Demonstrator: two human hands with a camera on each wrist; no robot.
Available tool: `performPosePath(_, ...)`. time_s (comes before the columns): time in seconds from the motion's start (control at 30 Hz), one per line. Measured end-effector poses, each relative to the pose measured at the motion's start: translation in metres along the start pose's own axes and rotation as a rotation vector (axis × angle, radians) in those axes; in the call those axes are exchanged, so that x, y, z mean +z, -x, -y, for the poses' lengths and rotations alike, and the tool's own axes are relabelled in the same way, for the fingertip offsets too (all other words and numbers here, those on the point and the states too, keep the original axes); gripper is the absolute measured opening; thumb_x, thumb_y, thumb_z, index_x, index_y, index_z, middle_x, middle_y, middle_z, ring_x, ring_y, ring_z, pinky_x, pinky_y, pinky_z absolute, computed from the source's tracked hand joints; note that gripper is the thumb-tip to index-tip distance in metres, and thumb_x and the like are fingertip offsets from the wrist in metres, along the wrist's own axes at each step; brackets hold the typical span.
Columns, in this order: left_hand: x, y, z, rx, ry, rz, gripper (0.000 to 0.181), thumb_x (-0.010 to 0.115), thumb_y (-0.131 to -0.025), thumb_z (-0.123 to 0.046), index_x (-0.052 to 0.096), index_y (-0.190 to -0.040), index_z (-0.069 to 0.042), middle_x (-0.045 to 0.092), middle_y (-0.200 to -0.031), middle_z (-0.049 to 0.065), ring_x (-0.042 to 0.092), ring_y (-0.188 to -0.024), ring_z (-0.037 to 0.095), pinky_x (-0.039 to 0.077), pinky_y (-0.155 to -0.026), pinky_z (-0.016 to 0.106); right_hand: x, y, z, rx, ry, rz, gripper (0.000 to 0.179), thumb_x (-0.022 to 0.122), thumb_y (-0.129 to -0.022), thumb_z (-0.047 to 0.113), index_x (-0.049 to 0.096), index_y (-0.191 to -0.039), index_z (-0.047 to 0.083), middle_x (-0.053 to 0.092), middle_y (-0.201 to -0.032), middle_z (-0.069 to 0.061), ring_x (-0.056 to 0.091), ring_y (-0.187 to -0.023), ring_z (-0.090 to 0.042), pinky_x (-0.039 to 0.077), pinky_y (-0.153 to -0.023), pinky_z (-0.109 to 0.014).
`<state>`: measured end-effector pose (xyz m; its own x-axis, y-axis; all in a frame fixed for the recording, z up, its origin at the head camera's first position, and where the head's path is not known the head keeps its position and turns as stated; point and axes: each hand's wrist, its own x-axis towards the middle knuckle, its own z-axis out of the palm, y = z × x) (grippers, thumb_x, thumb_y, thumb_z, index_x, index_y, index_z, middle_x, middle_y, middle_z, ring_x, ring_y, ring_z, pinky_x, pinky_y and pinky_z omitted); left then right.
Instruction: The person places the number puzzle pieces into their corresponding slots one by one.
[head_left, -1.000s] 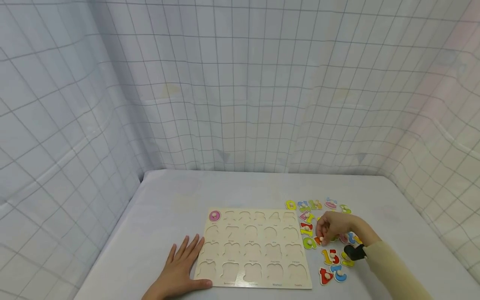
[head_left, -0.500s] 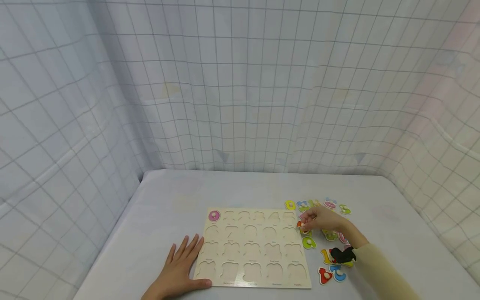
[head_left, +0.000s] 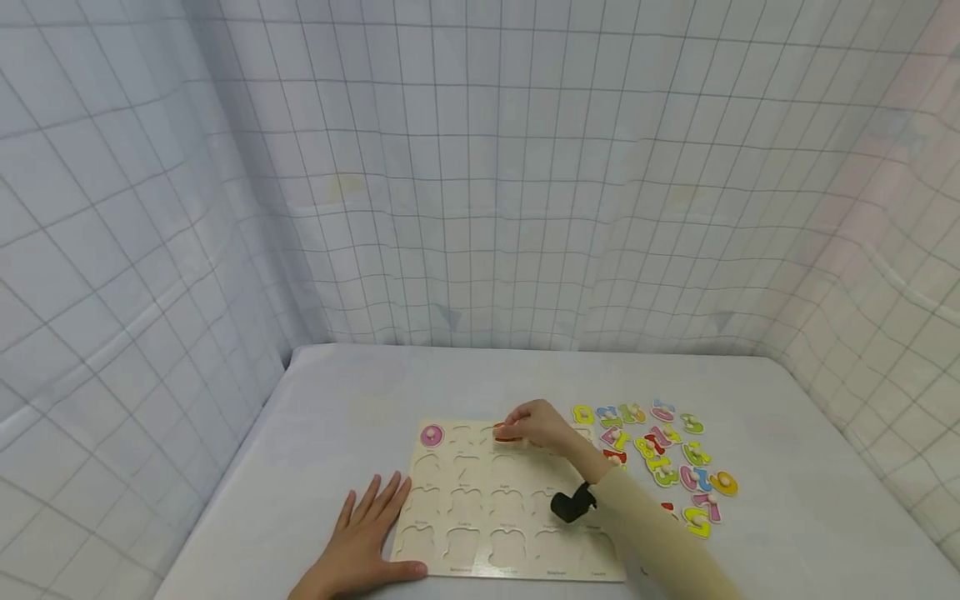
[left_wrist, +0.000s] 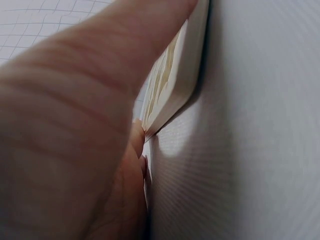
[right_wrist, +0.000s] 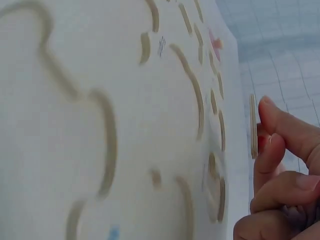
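Observation:
My right hand point(head_left: 543, 429) pinches a red number puzzle piece point(head_left: 500, 428) above the upper row of a pale wooden puzzle board point(head_left: 521, 475). Seen edge-on in the right wrist view, the puzzle piece point(right_wrist: 253, 127) is apart from the board; which number it is cannot be told. A round pink-purple piece point(head_left: 432, 436) with a knob sits in the board's top left recess. My left hand point(head_left: 363, 529) rests at the board's left side, fingers straight and spread, thumb at the lower left corner. In the left wrist view the thumb point(left_wrist: 150, 30) lies along the board's edge point(left_wrist: 187, 65).
Several coloured number pieces with knobs lie right of the board, among them a yellow-orange one point(head_left: 724, 482) and a green one point(head_left: 692, 423). My right sleeve point(head_left: 652, 533) hides some of them. Grid-patterned white cloth point(head_left: 480, 208) hangs behind the white table point(head_left: 360, 392).
My right hand has picked up the red piece from the pile and carried it left over the board. My left hand has stayed in place.

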<state>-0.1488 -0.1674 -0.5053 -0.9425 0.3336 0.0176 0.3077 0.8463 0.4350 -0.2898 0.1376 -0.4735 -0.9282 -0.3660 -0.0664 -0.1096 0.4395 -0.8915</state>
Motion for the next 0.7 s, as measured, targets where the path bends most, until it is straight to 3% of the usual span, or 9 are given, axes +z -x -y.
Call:
performPosePath(0.13, 0.0, -0.002, 0.002, 0.001, -0.001, 0.014, 0.119, 0.062, -0.061, -0.081, 0.03, -0.149, -0.009, 0.024, -0.154, 0.012, 0.008, -0.141, 0.037, -0.004, -0.107, 0.06, 0.028, -0.018, 0.01, 0.008, 0.098, -0.112, 0.022, 0.081, -0.076, 0.025, 0.07, -0.071, 0.006, 0.066, -0.075, 0.001, 0.053, -0.062, -0.01, 0.042, -0.053, -0.025)
performPosePath(0.23, 0.002, -0.002, 0.004, -0.001, -0.005, 0.017, 0.119, 0.062, -0.06, -0.081, 0.029, -0.15, -0.009, 0.023, -0.154, 0.012, 0.008, -0.141, 0.036, -0.004, -0.107, 0.059, 0.045, -0.025, 0.016, 0.031, 0.165, -0.168, 0.023, 0.082, -0.074, 0.028, 0.07, -0.068, 0.009, 0.065, -0.073, 0.004, 0.055, -0.066, -0.011, 0.044, -0.058, -0.026)
performPosePath(0.43, 0.003, -0.002, 0.004, -0.004, -0.008, 0.01, 0.119, 0.062, -0.061, -0.081, 0.029, -0.15, -0.01, 0.023, -0.154, 0.012, 0.007, -0.142, 0.035, -0.005, -0.108, 0.058, 0.065, -0.029, 0.022, 0.043, 0.209, -0.214, 0.024, 0.084, -0.072, 0.029, 0.072, -0.064, 0.01, 0.063, -0.066, 0.005, 0.052, -0.059, -0.012, 0.043, -0.053, -0.025)
performPosePath(0.7, 0.002, -0.002, 0.004, 0.013, 0.005, -0.007, 0.118, 0.063, -0.061, -0.08, 0.03, -0.149, -0.009, 0.024, -0.154, 0.012, 0.009, -0.141, 0.037, -0.003, -0.107, 0.059, 0.076, -0.031, 0.027, 0.062, 0.21, -0.243, 0.025, 0.084, -0.072, 0.029, 0.07, -0.062, 0.01, 0.058, -0.058, 0.005, 0.045, -0.048, -0.009, 0.035, -0.043, -0.021)
